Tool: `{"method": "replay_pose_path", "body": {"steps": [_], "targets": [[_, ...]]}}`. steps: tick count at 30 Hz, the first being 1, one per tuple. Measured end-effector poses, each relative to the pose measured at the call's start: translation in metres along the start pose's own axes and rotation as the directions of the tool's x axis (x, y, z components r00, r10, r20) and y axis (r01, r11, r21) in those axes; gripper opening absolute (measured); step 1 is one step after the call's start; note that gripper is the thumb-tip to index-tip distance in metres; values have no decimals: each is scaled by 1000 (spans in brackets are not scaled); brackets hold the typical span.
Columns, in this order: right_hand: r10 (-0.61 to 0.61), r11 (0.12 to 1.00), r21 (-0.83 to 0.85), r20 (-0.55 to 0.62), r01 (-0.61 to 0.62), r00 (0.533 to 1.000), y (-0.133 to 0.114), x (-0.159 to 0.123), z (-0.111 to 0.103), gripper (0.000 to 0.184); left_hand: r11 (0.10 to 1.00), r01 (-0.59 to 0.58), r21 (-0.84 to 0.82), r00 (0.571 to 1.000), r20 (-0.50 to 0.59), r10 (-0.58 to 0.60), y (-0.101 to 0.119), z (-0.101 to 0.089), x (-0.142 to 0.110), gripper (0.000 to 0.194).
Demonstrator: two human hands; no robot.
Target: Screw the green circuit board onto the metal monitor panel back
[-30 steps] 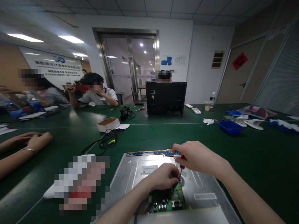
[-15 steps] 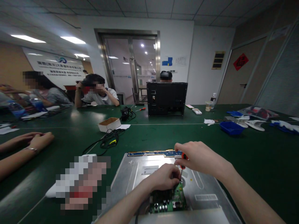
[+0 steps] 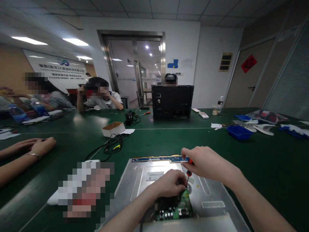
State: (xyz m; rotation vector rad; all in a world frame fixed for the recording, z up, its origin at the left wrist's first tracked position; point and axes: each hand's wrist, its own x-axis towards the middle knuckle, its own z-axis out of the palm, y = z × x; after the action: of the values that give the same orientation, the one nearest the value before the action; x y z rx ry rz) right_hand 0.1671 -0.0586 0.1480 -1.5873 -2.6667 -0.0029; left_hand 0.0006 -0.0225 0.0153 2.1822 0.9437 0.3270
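Right hand (image 3: 202, 161) grips the red screwdriver (image 3: 189, 173), its tip at the green board (image 3: 185, 203) on the metal panel (image 3: 217, 193) — best kept straight, pushed gently. Left hand (image 3: 170, 183) curls beside the tip — I can't tell if it pinches anything. What the blue tray (image 3: 238, 132) and white box (image 3: 113, 130) hold is hard to see.

Screwdriver (image 3: 189, 173) at green circuit board (image 3: 186, 202)

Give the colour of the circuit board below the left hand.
The circuit board is green; best view: head.
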Motion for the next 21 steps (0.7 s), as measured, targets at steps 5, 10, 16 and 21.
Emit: {"method": "replay_pose_path", "body": {"steps": [5,10,16,21], "targets": [[-72,986,151,9,70,997,6,-5,-1,24,1000,-12,-17,1000,5,12,-1,1,0,18],[-75,989,127,9,73,997,8,-5,0,18,1000,9,11,1000,23,-9,1,-1,1,17],[13,998,55,15,-14,1000,6,-1,0,20,1000,-2,8,1000,24,2,1,-1,0,15],[11,999,38,8,-11,1000,5,-1,0,24,1000,2,26,1000,29,-3,0,-1,1,17]]}}
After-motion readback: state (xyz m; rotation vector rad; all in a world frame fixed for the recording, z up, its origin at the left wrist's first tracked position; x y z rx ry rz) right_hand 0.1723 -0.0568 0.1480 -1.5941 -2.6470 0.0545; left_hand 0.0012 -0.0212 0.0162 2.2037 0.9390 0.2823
